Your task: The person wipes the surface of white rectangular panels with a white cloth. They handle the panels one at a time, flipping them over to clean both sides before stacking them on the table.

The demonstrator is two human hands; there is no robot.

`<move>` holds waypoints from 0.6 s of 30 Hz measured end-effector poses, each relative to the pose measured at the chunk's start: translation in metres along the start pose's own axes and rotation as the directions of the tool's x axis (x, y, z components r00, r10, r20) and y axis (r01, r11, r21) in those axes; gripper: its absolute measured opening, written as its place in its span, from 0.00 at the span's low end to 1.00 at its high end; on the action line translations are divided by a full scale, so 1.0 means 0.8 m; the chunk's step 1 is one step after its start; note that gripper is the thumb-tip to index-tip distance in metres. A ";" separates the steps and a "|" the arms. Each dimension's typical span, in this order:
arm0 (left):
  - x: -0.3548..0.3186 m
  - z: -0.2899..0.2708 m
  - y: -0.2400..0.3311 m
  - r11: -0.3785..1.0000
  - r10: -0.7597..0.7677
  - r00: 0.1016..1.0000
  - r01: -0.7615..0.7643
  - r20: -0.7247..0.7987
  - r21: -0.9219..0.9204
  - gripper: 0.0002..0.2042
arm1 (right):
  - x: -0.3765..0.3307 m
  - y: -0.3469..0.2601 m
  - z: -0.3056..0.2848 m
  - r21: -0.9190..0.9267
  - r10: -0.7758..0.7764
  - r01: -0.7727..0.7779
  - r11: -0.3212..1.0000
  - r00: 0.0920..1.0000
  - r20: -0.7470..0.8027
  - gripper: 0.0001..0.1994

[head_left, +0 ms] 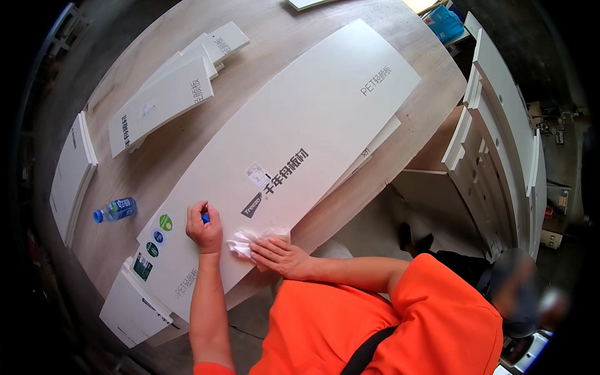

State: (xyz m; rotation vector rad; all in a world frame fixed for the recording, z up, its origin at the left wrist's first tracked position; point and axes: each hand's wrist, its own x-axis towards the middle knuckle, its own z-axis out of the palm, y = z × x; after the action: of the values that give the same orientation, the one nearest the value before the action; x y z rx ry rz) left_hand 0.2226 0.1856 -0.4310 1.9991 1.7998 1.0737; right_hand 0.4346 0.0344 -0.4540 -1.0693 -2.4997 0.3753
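A long white panel [306,112] with printed lettering lies slantwise over the wooden table. Near its lower left part, my left hand [205,230] is closed in a fist above the surface. A small blue object [205,218] pokes out of that fist; most of it is hidden, so its kind does not show. My right hand [281,257] presses flat on a crumpled white wiping cloth [242,242] at the panel's near edge, fingers stretched out. A paper label [257,176] is stuck on the panel, and several round stickers, one a green one [165,222], sit left of my fist.
Smaller white panels [159,103] are stacked on the table [262,31] at the far left, with more [74,175] along its left edge. A water bottle [115,210] lies on its side. White boards [500,125] stand at right, near another person in dark clothes [459,265].
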 end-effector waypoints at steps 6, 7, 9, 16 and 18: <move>-0.082 -0.147 -0.139 0.955 -0.276 0.902 0.296 -0.332 0.009 0.06 | 0.064 -0.074 0.015 0.427 0.062 0.019 0.904 0.983 -0.174 0.16; -0.100 -0.191 -0.174 0.918 -0.330 0.867 0.386 -0.372 0.086 0.08 | 0.059 -0.075 0.013 0.430 0.111 -0.023 0.902 0.977 -0.182 0.15; -0.134 -0.273 -0.243 0.809 -0.405 0.772 0.552 -0.489 0.201 0.12 | 0.037 -0.076 -0.001 0.449 0.267 -0.191 0.873 0.957 -0.111 0.14; -0.124 -0.336 -0.345 0.626 -0.690 0.672 0.741 -0.270 0.243 0.30 | 0.005 -0.057 -0.043 0.691 0.882 -0.692 0.206 0.438 0.176 0.17; -0.095 -0.317 -0.342 0.634 -0.730 0.668 0.741 -0.147 0.222 0.37 | -0.001 -0.042 -0.057 0.691 0.914 -0.720 0.062 0.320 0.251 0.20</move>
State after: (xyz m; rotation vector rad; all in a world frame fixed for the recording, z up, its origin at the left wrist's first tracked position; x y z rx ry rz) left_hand -0.1475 0.0990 -0.4504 1.0776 2.5405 0.6175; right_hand 0.4346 0.0157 -0.4006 -1.8995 -0.9104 1.3108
